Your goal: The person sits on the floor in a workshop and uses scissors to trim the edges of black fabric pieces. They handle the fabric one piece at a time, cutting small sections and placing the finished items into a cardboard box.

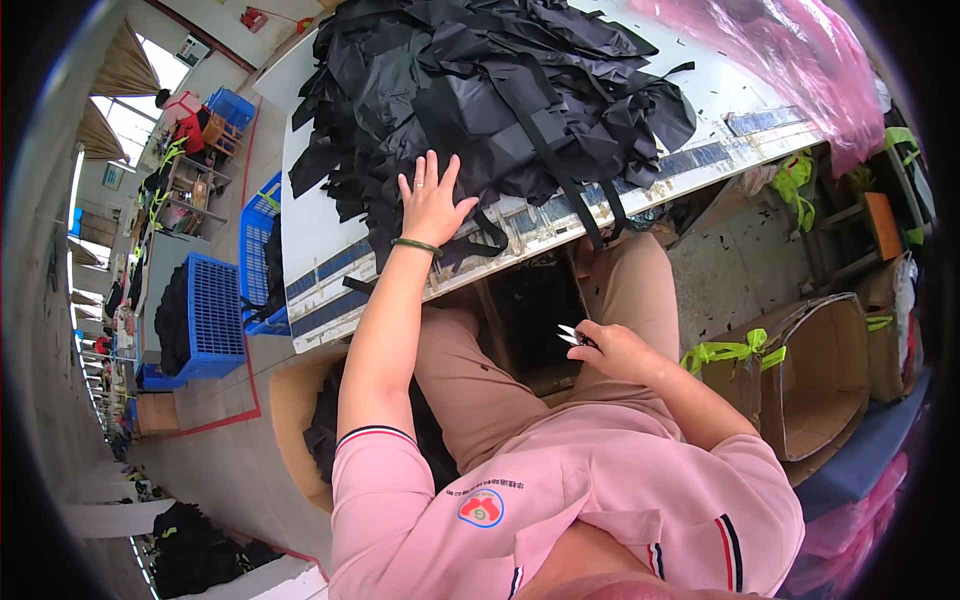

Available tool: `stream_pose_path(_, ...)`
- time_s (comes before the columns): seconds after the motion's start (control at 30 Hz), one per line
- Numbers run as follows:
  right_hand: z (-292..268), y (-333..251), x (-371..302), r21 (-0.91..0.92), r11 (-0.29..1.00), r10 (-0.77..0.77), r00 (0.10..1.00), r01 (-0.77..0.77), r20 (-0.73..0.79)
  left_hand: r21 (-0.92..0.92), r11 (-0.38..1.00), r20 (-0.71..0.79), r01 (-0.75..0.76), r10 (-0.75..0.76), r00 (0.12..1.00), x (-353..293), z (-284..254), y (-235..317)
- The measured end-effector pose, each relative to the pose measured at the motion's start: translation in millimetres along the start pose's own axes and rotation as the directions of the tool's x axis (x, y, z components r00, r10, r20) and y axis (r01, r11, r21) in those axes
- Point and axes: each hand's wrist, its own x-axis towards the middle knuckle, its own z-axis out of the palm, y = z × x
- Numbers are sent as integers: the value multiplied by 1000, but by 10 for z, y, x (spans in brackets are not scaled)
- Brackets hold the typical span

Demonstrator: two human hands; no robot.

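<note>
A large heap of black fabric pieces [470,100] with straps covers much of the white table [740,95]. My left hand [432,205] lies on the near left side of the heap, fingers spread and palm down, with a ring and a dark green bangle on that arm. Over my lap, below the table edge, my right hand [610,350] is closed around a small pair of thread snips [570,337]. Their pale blades point left and stand apart from each other. Several black straps [597,215] hang over the table's near edge.
Blue plastic crates [215,315] with black fabric stand on the floor to the left. At the right is an open cardboard box [815,380] with a yellow-green tie [735,350]. Pink plastic sheeting [800,60] lies over the table's far right corner. A cardboard box [295,420] sits beside my left leg.
</note>
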Motion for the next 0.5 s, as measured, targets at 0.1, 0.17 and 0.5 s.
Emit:
stream_pose_path(0.1, 12, 61, 43, 14, 998, -57, 998, 57, -21, -98, 994, -15, -48, 46, 999, -36, -210, 59)
stream_pose_path(0.17, -18, -19, 107, 35, 996, -77, 997, 78, -16, -130, 991, 37, -18, 23, 999, 97, -557, 85)
stream_pose_path(0.5, 51, -21, 110, 61, 994, -92, 994, 89, 50, -454, 891, 102, 7, 44, 994, 750, -191, 1050)
